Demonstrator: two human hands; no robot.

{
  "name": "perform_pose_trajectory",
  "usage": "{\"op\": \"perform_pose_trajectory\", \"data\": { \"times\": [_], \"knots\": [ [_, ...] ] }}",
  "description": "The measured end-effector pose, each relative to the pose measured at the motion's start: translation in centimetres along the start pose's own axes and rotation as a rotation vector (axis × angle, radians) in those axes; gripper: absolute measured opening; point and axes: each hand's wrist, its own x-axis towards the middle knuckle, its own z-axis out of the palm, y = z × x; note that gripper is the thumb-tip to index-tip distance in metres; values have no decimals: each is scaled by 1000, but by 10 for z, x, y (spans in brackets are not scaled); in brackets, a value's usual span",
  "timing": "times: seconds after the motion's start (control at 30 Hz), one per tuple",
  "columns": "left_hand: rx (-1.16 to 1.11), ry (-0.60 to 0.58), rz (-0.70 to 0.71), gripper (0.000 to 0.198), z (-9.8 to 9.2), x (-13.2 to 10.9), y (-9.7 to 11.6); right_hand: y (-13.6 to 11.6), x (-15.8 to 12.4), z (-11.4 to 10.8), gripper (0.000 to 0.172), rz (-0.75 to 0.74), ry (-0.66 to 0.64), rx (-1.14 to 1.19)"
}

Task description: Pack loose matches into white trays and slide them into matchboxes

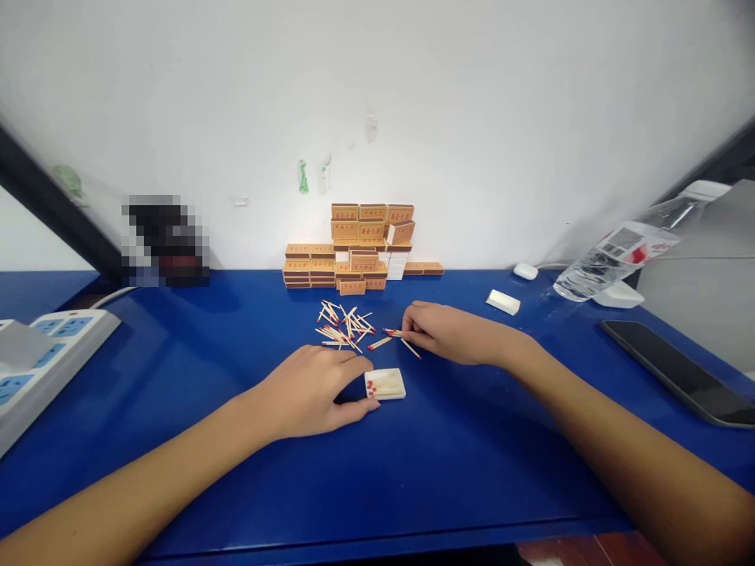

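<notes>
My left hand (322, 393) grips the left end of a small white matchbox tray (396, 380) between thumb and forefinger. Several red-tipped matches lie inside the tray, flat on the blue table. Beyond it, my right hand (448, 332) is closed in a pinch on a few matches (392, 332), their red heads pointing left. One loose match (411, 349) lies just under those fingers, and another match (380, 343) sits to their left. A scattered heap of matches (348, 324) spreads over the table between my hands and the stacked boxes.
Stacked yellow matchboxes (359, 228) stand against the wall. To the right are a white box-shaped piece (503, 302), a white earphone case (525, 271), a tilted plastic bottle (619, 244) and a phone (678, 369). A power strip (53, 354) lies at the left.
</notes>
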Motion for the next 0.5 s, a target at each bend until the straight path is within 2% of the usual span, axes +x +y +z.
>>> {"op": "perform_pose_trajectory", "data": {
  "times": [0.17,0.27,0.4,0.5],
  "knots": [
    [9,9,9,30,1,0,0,1,-1,-2,22,-4,16,7],
    [23,27,1,30,1,-1,-1,-1,-7,-9,24,-36,24,67],
    [40,48,-31,32,2,-1,-3,-16,-18,-13,27,-82,-25,173],
    [39,35,-53,31,0,-1,-3,-31,-24,-12,22,-132,-62,181]
  ]
}}
